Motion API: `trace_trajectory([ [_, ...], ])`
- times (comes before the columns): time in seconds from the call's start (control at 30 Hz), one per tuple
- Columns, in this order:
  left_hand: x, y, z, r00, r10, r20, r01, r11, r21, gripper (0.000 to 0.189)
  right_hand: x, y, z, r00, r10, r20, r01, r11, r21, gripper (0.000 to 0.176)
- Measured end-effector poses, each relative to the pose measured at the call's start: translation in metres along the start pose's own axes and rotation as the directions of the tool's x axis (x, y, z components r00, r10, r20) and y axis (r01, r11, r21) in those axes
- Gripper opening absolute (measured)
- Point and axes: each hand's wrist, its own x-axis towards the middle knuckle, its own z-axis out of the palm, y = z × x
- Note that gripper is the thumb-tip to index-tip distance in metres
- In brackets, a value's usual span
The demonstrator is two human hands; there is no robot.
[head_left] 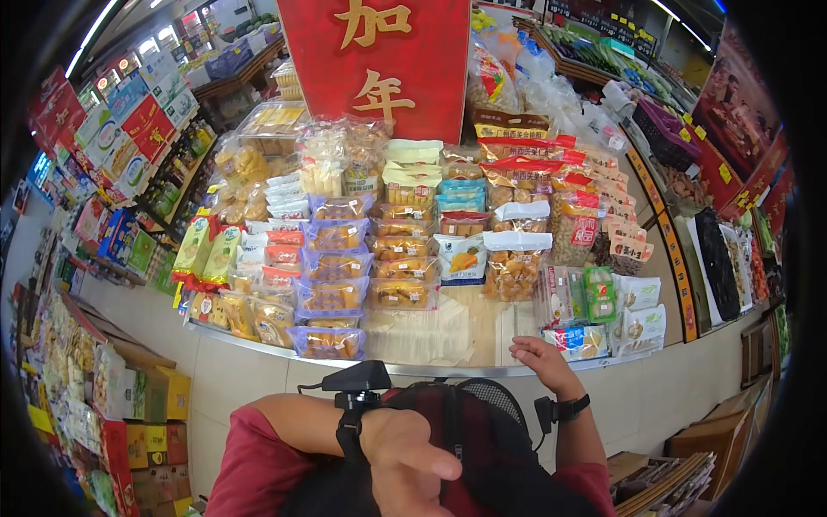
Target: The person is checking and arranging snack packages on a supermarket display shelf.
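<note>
My left hand (409,461) is bent in front of my body, its thumb apart from the fingers and nothing visible in it. The bottom edge of the view cuts off part of its fingers. My right hand (546,364) is raised by the front edge of the display table (482,332), fingers stretched out and holding nothing. Nearest to it lies a blue-and-white snack packet (575,342). Further left on the table stand purple-edged packs of pastries (332,297) and clear packs of brown pastries (403,295). A dark bag (457,414) is against my body.
Bagged snacks (517,258) and white pouches (642,327) fill much of the table under a red sign (370,69). Shelves of packaged goods (129,388) stand left. Flattened cardboard (663,491) is at lower right, and a purple crate (663,133) sits farther back.
</note>
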Motion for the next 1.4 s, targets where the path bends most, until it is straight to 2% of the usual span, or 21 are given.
trace_trajectory([
  [0.03,0.006,-0.003,-0.001,1.0,-0.005,0.001,0.005,1.0,0.001,0.013,0.0,0.001,-0.001,1.0,0.007,-0.007,-0.007,1.0,0.005,0.037],
  [0.1,0.024,-0.011,-0.005,0.956,-0.042,0.29,0.071,0.993,-0.092,0.058,0.001,0.006,-0.001,1.0,0.005,-0.01,-0.005,1.0,0.021,0.037],
  [0.13,0.011,-0.025,0.0,0.99,0.042,0.132,-0.042,0.999,-0.005,0.016,0.001,0.009,-0.001,1.0,0.0,-0.013,0.0,0.999,0.035,0.037],
  [0.17,0.016,-0.028,-0.015,0.929,-0.044,0.368,0.052,0.999,-0.011,0.027,0.002,0.01,-0.002,1.0,-0.005,-0.004,0.005,1.0,0.022,0.037],
  [0.2,0.025,-0.024,-0.027,0.811,-0.22,0.542,0.243,0.97,0.029,0.022,0.002,0.01,-0.001,1.0,-0.005,-0.007,0.005,0.999,0.042,0.037],
  [0.23,0.008,-0.025,-0.026,0.795,-0.321,0.515,0.302,0.945,0.123,0.027,0.001,0.009,-0.001,1.0,-0.004,-0.01,0.004,0.998,0.062,0.037],
  [0.27,0.0,-0.037,-0.029,0.701,-0.379,0.604,0.302,0.925,0.23,0.027,-0.001,0.006,-0.001,1.0,0.0,-0.016,0.001,0.999,0.052,0.037],
  [0.3,-0.011,-0.04,-0.033,0.539,-0.537,0.649,0.449,0.835,0.318,0.028,-0.001,0.008,0.001,1.0,-0.011,-0.028,0.013,0.998,0.068,0.036],
  [0.33,-0.027,-0.046,-0.034,0.464,-0.64,0.613,0.533,0.754,0.384,0.027,-0.002,0.005,0.002,0.999,0.0,-0.033,0.001,0.999,0.032,0.037],
  [0.4,-0.065,-0.052,-0.044,0.112,-0.829,0.548,0.682,0.465,0.565,0.021,-0.002,0.002,0.002,0.999,0.001,-0.038,-0.002,0.999,-0.035,0.038],
  [0.47,-0.113,-0.051,-0.06,-0.082,-0.919,0.386,0.791,0.176,0.586,0.021,-0.003,0.003,0.004,0.999,0.016,-0.034,-0.016,1.0,-0.011,0.038],
  [0.5,-0.128,-0.051,-0.068,-0.086,-0.916,0.391,0.788,0.178,0.589,0.021,-0.001,0.003,0.004,0.999,0.014,-0.035,-0.014,1.0,0.0,0.038],
  [0.57,-0.15,-0.047,-0.081,-0.385,-0.885,0.261,0.694,-0.091,0.714,0.031,0.0,0.005,0.003,0.999,0.011,-0.038,-0.011,1.0,0.004,0.038],
  [0.77,-0.199,-0.051,-0.107,-0.553,-0.83,0.068,0.388,-0.184,0.903,0.056,0.005,0.008,0.006,1.0,0.006,-0.013,-0.006,0.999,-0.034,0.039],
  [0.8,-0.202,-0.055,-0.108,-0.58,-0.812,0.065,0.366,-0.189,0.911,0.052,0.006,0.011,0.006,1.0,0.019,0.003,-0.018,0.999,-0.036,0.039],
  [0.9,-0.227,-0.058,-0.114,-0.51,-0.854,0.103,0.362,-0.104,0.926,0.047,0.013,0.025,0.008,0.999,0.032,0.035,-0.029,0.995,-0.091,0.04],
  [0.97,-0.225,-0.06,-0.107,-0.539,-0.836,0.1,0.348,-0.113,0.931,0.039,0.016,0.035,0.018,0.996,0.024,0.082,-0.013,0.991,-0.131,0.041],
  [1.03,-0.235,-0.058,-0.103,-0.49,-0.869,0.078,0.371,-0.127,0.92,0.04,0.016,0.026,0.031,0.967,0.005,0.256,0.085,0.937,-0.338,0.043],
  [1.17,-0.261,-0.049,-0.1,-0.343,-0.932,0.119,0.403,-0.032,0.915,0.046,0.011,0.014,0.06,0.895,0.035,0.445,0.171,0.895,-0.413,0.044],
  [1.23,-0.263,-0.051,-0.099,-0.553,-0.809,0.199,0.372,-0.025,0.928,0.049,0.01,0.005,0.064,0.864,0.123,0.488,0.084,0.92,-0.382,0.041],
  [1.4,-0.272,-0.031,-0.1,-0.705,-0.638,0.31,0.376,0.035,0.926,0.051,0.015,0.015,0.061,0.865,0.109,0.49,0.118,0.904,-0.41,0.035],
])
